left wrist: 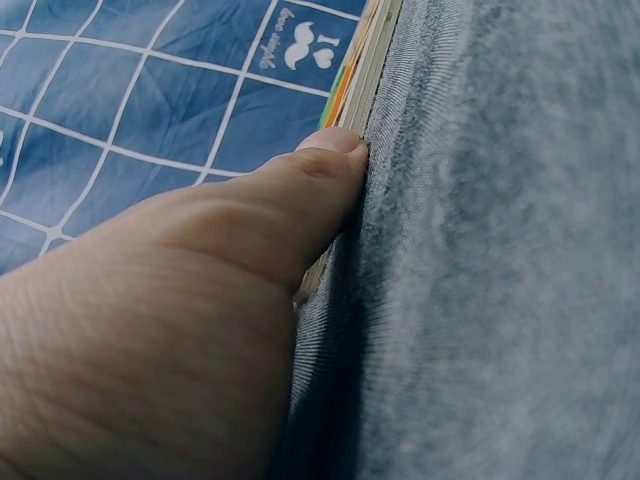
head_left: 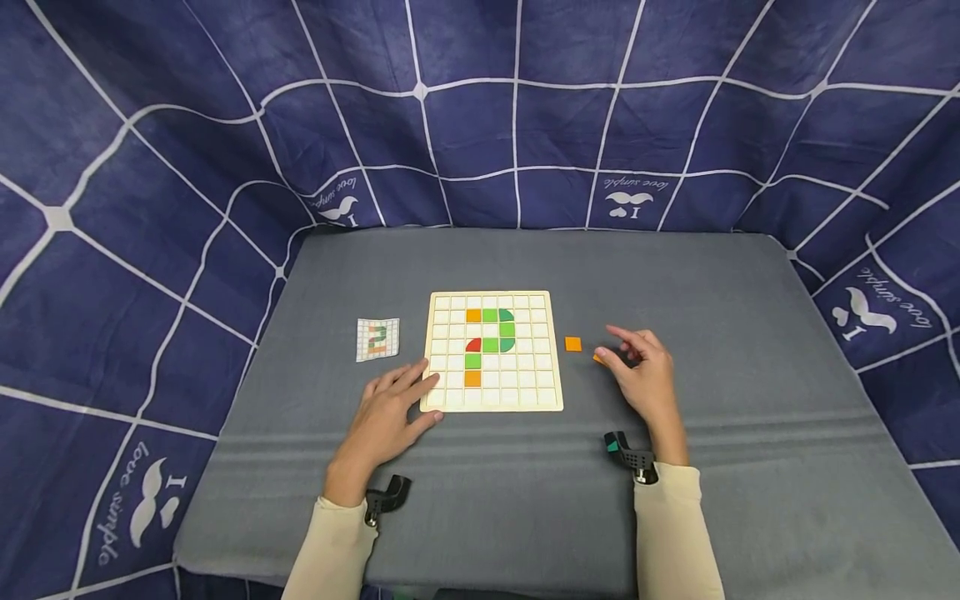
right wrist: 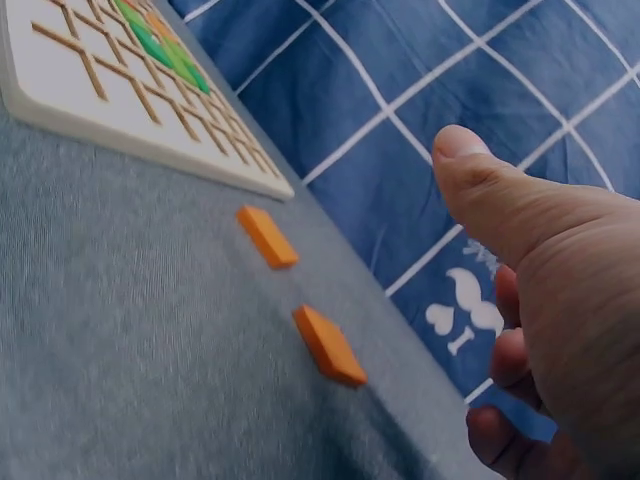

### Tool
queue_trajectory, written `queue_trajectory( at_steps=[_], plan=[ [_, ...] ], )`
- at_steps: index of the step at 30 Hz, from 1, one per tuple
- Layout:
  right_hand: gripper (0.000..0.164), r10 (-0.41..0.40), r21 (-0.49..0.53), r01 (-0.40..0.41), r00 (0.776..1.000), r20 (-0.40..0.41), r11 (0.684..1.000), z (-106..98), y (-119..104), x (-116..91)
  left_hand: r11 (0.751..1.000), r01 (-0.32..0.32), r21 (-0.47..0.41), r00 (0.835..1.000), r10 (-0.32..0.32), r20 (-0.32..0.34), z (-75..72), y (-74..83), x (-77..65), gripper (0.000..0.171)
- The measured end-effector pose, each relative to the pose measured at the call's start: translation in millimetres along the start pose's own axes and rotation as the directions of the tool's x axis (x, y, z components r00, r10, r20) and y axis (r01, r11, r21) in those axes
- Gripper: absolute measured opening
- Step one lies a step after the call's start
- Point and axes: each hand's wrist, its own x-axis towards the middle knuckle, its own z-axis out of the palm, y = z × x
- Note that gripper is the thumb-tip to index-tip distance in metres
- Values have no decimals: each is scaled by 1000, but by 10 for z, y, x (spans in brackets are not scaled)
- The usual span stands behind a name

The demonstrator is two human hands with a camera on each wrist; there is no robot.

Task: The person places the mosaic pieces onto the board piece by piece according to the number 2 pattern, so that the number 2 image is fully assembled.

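Note:
A pale grid board [head_left: 525, 392] lies flat on the table, with orange, green and red pieces set in its squares. My left hand [head_left: 386, 418] rests at its near left corner, fingers spread along the left side and thumb [left wrist: 330, 165] against the near edge. To the right of the board lie two square orange tiles: one [head_left: 573, 343] close to it, the other [right wrist: 329, 346] farther right. My right hand [head_left: 643, 372] hovers by the farther tile, thumb and fingers apart; in the head view it partly covers that tile. Nothing is held.
A small paper card [head_left: 378, 339] printed with a coloured grid pattern lies left of the board. Grey cloth covers the table [head_left: 510, 492]. A dark blue curtain [head_left: 480, 125] with white lines hangs behind and at both sides.

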Motion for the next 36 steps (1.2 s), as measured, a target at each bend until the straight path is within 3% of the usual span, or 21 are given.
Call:
queue_trajectory(
  at_steps=[10, 20, 36],
  plan=[
    [36, 67, -20, -67, 998, 6, 998, -24, 107, -74, 1000, 4, -11, 1000, -4, 4, -6, 12, -3, 63],
    [39, 149, -130, -138, 986, 80, 982, -18, 178, -89, 1000, 4, -5, 1000, -4, -5, 1, 5, -2, 62],
    [37, 205, -225, -175, 971, 120, 959, 0, 168, -86, 999, -10, 35, 1000, 10, -9, 9, 5, -10, 62]
  ],
)
